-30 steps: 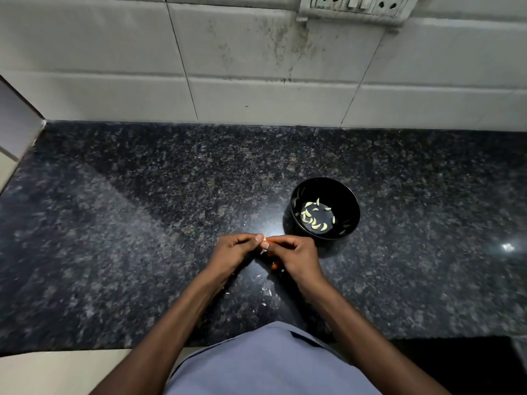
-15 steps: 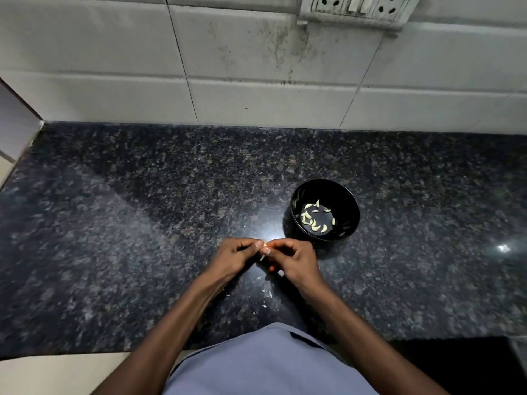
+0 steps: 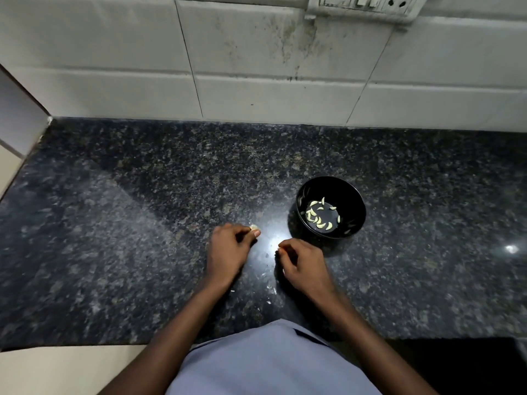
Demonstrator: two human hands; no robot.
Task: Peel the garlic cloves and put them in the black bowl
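Fingers of our left hand [image 3: 228, 252] are curling around a small pale garlic clove [image 3: 253, 227], which is showing just above the thumb a little left of the frame's centre; whether any skin is clinging to it is too small to tell. Our right hand [image 3: 302, 266], just right of centre and apart from the left, is pinching its fingertips together, perhaps on a scrap of skin, though we cannot make out what, if anything, is sitting between them. Below and between the hands, thin pale flakes of peel [image 3: 271, 289] are lying on the dark speckled granite counter [image 3: 114, 223]. Just beyond the right hand, right of centre, the black bowl [image 3: 358, 223] is standing upright with a dozen or so peeled cloves [image 3: 316, 216] resting in its bottom. We are judging that the clove in the left hand is the risk: it is small and slippery, and a loosened pinch on the way to the bowl could be sending it skittering across the glossy stone, where it would be hard to spot among the pale flecks. The right wrist is also working close to the bowl's rim and could be nudging it. At the top right of the frame a white switch plate [image 3: 365, 4] is sitting on the stained tile wall [image 3: 256, 67]; we are finding no brand, label or legible writing anywhere.
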